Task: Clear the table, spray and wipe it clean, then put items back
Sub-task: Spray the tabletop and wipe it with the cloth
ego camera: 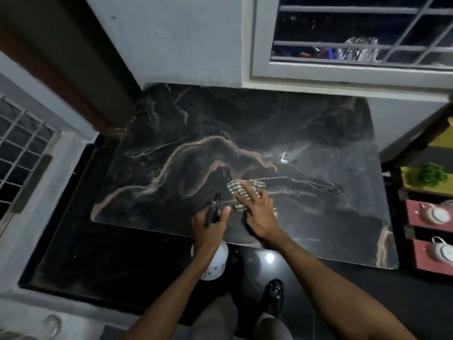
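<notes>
1. Judging by the pictures, the step in hand is wiping: the black marble-patterned surface with pale tan veins (196, 133) carries nothing but a cloth, and a wet glint (285, 157) shows right of centre.
2. The right hand (259, 212) lies flat on a folded cloth with dark and pale stripes (241, 190), just below the middle of the frame. Its fingers (248, 192) are straight and spread apart, pressing down rather than gripping.
3. The left hand (210, 220), just beside it on the left, has its fingers clamped round the neck of a white plastic spray bottle with a black trigger head (215, 263).
4. To wipe well, the flat palm should probably hold even pressure and the cloth should travel in overlapping passes. These passes should reach the wet glint at the right and the far corners at the top of the frame.
5. The bottle would be better held off the surface so that it does not drag through the wiped area.
6. The spray bottle's long axis runs from the lower centre of the frame up toward the middle. Its white body hangs below the near edge of the surface, and its nozzle points toward the top of the frame.
7. The striped cloth appears to lie with its length slanting from upper left to lower right, but the hand hides much of it.
8. Two white teapots (434, 214) sit on red shelves (416, 209) at the right edge, probably waiting to go back.
</notes>
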`<state>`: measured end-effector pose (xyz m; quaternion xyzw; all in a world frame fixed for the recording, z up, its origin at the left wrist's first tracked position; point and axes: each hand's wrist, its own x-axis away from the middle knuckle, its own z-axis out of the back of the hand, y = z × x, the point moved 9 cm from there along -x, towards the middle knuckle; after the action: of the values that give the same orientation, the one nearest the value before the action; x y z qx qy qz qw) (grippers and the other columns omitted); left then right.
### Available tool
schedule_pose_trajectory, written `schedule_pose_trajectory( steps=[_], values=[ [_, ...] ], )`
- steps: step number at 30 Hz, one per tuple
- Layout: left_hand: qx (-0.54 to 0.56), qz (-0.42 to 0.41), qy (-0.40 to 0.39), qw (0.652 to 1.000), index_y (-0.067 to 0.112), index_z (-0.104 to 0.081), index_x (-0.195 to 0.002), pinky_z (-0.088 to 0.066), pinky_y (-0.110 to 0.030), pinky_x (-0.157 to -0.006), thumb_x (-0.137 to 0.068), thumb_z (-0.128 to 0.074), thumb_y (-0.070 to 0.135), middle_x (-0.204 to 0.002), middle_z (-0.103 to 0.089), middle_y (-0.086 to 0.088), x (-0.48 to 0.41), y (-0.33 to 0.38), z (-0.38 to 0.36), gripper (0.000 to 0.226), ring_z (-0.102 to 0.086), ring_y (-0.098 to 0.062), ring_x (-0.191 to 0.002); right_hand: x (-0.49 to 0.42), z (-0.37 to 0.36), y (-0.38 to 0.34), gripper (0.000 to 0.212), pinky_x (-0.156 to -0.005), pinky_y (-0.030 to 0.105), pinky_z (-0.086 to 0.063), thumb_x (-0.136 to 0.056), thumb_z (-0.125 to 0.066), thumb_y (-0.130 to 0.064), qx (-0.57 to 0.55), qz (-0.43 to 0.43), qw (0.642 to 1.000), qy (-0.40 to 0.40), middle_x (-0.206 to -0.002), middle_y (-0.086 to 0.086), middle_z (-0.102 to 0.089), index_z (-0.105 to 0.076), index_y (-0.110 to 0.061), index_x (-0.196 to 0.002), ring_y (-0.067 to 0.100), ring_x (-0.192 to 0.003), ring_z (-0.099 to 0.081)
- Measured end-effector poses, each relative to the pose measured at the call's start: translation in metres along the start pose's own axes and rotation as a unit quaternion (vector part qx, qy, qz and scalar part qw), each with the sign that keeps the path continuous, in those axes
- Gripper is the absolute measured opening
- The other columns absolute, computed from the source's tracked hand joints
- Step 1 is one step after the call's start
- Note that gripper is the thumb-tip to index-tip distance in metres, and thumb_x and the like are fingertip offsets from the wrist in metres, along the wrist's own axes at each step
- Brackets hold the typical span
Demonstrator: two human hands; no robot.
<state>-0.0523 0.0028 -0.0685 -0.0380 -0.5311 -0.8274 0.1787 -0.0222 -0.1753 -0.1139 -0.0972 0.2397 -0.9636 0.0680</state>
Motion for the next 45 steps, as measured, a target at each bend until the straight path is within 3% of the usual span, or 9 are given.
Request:
schedule_pose_trajectory(
  steps=[3,8,13,19,23,28,32,37,45],
  values=[
    [0.012,0.022,0.000,1.000,0.015,-0.059,-0.058,-0.057,-0.047,-0.066,-0.084,-0.079,0.037,-0.053,-0.064,-0.005,-0.033,0.003,0.019,0.040,-0.065,-0.032,-0.059,-0.040,0.019,0.032,0.071,-0.116,0.056,-0.022,-0.082,-0.052,-0.007,-0.057,-0.221,0.972,0.061,-0.168,-0.001,-0.016,-0.045,-0.034,-0.148,0.045,-0.141,-0.021],
    [-0.018,0.013,0.002,1.000,0.009,-0.069,-0.066,-0.060,-0.044,-0.066,-0.086,-0.079,0.035,-0.064,-0.072,-0.007,-0.068,0.017,0.046,0.034,-0.072,-0.030,-0.067,-0.052,-0.041,-0.092,0.073,-0.105,0.050,-0.035,-0.081,-0.051,-0.010,0.019,0.098,0.994,-0.052,-0.168,-0.006,-0.013,-0.041,-0.030,-0.150,0.037,-0.131,-0.033],
    [0.018,-0.002,-0.012,1.000,0.011,-0.060,-0.059,-0.052,-0.044,-0.055,-0.085,-0.081,0.028,-0.053,-0.064,-0.009,-0.089,0.032,0.034,0.038,-0.059,-0.024,-0.049,-0.070,0.034,0.033,0.072,-0.114,0.053,-0.026,-0.083,-0.053,-0.006,-0.046,-0.239,0.968,0.058,-0.168,-0.006,-0.014,-0.046,-0.036,-0.148,0.044,-0.141,-0.022],
    [-0.003,-0.022,-0.042,0.999,0.019,-0.064,-0.064,-0.061,-0.053,-0.074,-0.086,-0.081,0.024,-0.070,-0.072,-0.012,-0.091,0.059,-0.019,0.028,-0.071,-0.039,-0.075,-0.055,0.020,-0.001,0.072,-0.114,0.048,-0.026,-0.086,-0.050,-0.009,-0.041,-0.045,0.998,-0.004,-0.168,-0.013,-0.009,-0.041,-0.040,-0.150,0.032,-0.141,-0.021],
    [-0.027,-0.058,-0.072,0.995,0.005,-0.063,-0.062,-0.059,-0.051,-0.070,-0.088,-0.080,0.024,-0.060,-0.067,-0.015,-0.081,0.080,-0.067,0.037,-0.068,-0.037,-0.065,-0.049,0.095,0.133,0.066,-0.121,0.047,-0.017,-0.088,-0.046,-0.012,-0.054,-0.324,0.939,0.100,-0.168,-0.001,-0.013,-0.042,-0.032,-0.150,0.040,-0.148,-0.019],
    [-0.041,-0.045,-0.092,0.994,0.008,-0.062,-0.063,-0.055,-0.039,-0.063,-0.088,-0.080,0.027,-0.061,-0.067,-0.011,-0.069,0.098,-0.130,0.036,-0.067,-0.026,-0.060,-0.041,0.083,0.111,0.074,-0.111,0.042,-0.023,-0.083,-0.051,-0.006,-0.016,-0.040,0.998,0.041,-0.167,-0.007,-0.018,-0.042,-0.036,-0.150,0.032,-0.140,-0.026],
    [-0.051,-0.046,-0.104,0.992,0.008,-0.059,-0.062,-0.052,-0.031,-0.061,-0.089,-0.078,0.030,-0.059,-0.065,-0.009,-0.042,0.118,-0.191,0.040,-0.067,-0.015,-0.058,0.003,0.152,0.268,0.069,-0.121,0.051,-0.019,-0.080,-0.049,-0.006,-0.070,-0.294,0.945,0.123,-0.166,0.004,-0.023,-0.051,-0.026,-0.146,0.040,-0.146,-0.024],
    [-0.075,0.003,-0.140,0.987,0.011,-0.059,-0.057,-0.056,-0.041,-0.061,-0.087,-0.079,0.036,-0.057,-0.064,-0.008,0.004,0.134,-0.275,0.044,-0.066,-0.021,-0.057,0.063,0.133,0.254,0.067,-0.112,0.050,-0.031,-0.082,-0.043,-0.006,-0.044,-0.099,0.992,0.067,-0.164,0.003,-0.029,-0.052,-0.029,-0.145,0.039,-0.141,-0.035],
    [-0.078,-0.001,-0.109,0.991,0.007,-0.063,-0.063,-0.059,-0.047,-0.070,-0.087,-0.079,0.035,-0.063,-0.068,-0.012,0.036,0.157,-0.315,0.039,-0.069,-0.032,-0.068,0.059,0.145,0.286,0.067,-0.108,0.047,-0.032,-0.083,-0.029,-0.025,-0.016,-0.111,0.992,0.053,-0.165,0.000,-0.026,-0.048,-0.034,-0.147,0.039,-0.137,-0.033]
  ],
)
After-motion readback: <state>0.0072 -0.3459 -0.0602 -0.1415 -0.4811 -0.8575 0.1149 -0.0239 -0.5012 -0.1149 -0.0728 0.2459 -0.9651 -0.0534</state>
